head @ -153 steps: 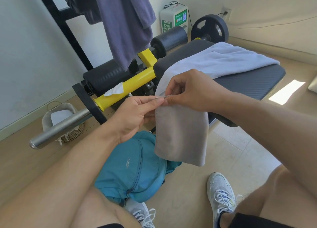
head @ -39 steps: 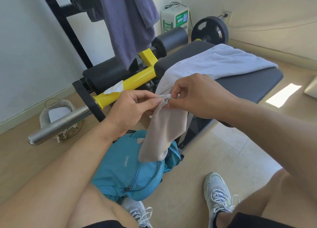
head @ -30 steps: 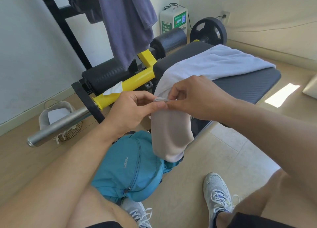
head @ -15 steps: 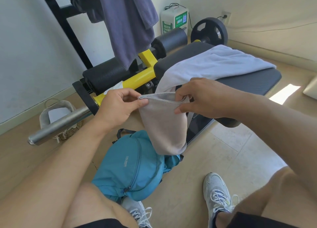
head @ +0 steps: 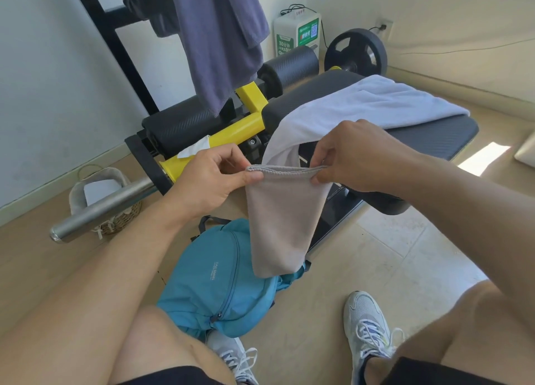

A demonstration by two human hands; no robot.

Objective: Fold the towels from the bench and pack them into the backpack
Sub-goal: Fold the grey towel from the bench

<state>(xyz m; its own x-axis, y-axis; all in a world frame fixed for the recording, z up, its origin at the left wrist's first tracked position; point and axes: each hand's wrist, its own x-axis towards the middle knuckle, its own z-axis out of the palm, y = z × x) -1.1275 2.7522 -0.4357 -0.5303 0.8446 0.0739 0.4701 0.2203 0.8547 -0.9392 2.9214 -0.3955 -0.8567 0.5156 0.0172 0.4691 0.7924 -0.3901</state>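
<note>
Pinching the beige towel [head: 279,219] at mid-frame, your left hand [head: 210,179] and right hand [head: 351,156] held its hem mid-fold; next probably packing it into the teal backpack [head: 220,280].

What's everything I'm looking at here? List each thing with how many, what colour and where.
small towel: one, beige, hanging between both hands
large towel: one, white, draped over the bench
bench: one, black pad with yellow frame, centre
backpack: one, teal, on the floor by the feet
weight plate: one, black, behind the bench
metal bar: one, silver, left
basket: one, woven, behind the bar
hanging cloth: one, purple-grey, top
charging box: one, white and green, by the wall
shoes: two, white
left hand: pinches the towel's top edge
right hand: pinches the other corner
</note>
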